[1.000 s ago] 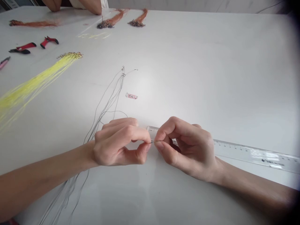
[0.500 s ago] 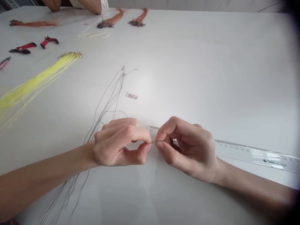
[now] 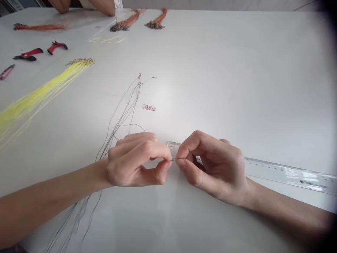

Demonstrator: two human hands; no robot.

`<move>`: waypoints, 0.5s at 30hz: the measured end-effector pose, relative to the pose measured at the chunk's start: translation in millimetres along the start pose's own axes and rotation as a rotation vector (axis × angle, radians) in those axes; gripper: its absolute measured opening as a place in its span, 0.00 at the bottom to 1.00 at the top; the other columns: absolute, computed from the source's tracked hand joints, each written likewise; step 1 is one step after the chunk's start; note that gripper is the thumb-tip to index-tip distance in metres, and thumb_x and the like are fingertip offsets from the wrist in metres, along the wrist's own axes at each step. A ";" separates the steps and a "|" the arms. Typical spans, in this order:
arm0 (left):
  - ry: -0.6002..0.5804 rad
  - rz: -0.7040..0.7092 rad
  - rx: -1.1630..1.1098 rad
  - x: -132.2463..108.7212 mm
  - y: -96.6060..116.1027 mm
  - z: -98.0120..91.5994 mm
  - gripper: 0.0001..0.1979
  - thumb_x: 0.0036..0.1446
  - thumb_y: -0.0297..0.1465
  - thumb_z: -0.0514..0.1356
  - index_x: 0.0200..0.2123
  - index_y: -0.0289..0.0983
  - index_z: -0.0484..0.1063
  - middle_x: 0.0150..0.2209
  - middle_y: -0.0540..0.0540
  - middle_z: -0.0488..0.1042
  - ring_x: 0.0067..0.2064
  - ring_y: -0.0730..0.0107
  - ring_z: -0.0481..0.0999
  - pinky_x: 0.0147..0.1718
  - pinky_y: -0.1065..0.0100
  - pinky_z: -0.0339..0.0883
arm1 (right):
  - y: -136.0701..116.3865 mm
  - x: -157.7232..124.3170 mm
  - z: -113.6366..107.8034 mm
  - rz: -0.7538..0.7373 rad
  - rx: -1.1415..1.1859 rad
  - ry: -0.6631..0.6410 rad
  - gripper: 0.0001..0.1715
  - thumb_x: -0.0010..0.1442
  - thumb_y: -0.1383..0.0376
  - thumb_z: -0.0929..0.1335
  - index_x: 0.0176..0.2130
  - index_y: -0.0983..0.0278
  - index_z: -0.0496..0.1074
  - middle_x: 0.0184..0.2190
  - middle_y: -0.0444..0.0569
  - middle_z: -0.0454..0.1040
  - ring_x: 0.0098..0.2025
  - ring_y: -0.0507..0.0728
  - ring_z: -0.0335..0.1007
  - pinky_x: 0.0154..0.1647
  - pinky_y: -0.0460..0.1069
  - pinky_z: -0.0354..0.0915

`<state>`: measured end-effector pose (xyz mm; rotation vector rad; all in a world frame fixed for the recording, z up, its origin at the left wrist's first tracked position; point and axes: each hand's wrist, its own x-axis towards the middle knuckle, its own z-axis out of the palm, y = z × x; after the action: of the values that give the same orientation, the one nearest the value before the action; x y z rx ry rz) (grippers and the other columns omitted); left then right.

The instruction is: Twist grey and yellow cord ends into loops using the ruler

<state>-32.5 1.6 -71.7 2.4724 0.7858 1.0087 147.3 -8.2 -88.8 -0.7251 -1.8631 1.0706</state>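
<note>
So: a thin wire pinched between both hands

The thin wire sits at the centre of the view, in the small gap between the two hands, and only a short stretch of it shows. Its long axis runs sideways, almost level, from the tips of the left hand across to the right hand. The left hand's thumb and forefinger come together at one end of it, and the right hand's thumb and forefinger close on the other, so neither pair stands apart. Both ends are hidden by the fingers, so how far the wire goes into each pinch cannot be told.

Thin grey lines lie on the white table, passing under the left wrist and rising to small hooks. Just behind the right hand lies a clear ruler, with a small label farther up. Well off to the left are a yellow bundle of lines, two pairs of red-handled pliers and a pink knife. Orange bundles lie along the far side, near a co-worker's forearms
</note>
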 end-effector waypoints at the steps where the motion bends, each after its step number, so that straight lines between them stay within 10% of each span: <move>1: -0.003 -0.004 0.002 0.0 0.1 0.0 0.10 0.51 0.21 0.53 0.24 0.42 0.64 0.15 0.56 0.62 0.16 0.77 0.62 0.13 0.72 0.59 | -0.1 -0.2 0.0 -0.001 -0.002 0.002 0.07 0.56 0.72 0.64 0.29 0.63 0.60 0.14 0.35 0.56 0.15 0.44 0.49 0.13 0.41 0.49; 15: 0.015 0.063 0.041 -0.1 0.3 0.1 0.11 0.51 0.18 0.53 0.26 0.40 0.64 0.17 0.56 0.65 0.17 0.78 0.62 0.14 0.74 0.60 | -0.2 -0.3 0.0 -0.006 -0.019 0.005 0.07 0.56 0.71 0.64 0.29 0.63 0.60 0.14 0.35 0.56 0.15 0.44 0.49 0.13 0.41 0.49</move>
<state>-32.4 1.3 -71.7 2.5420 0.7450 1.0440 147.4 -8.5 -88.8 -0.7321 -1.8722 1.0471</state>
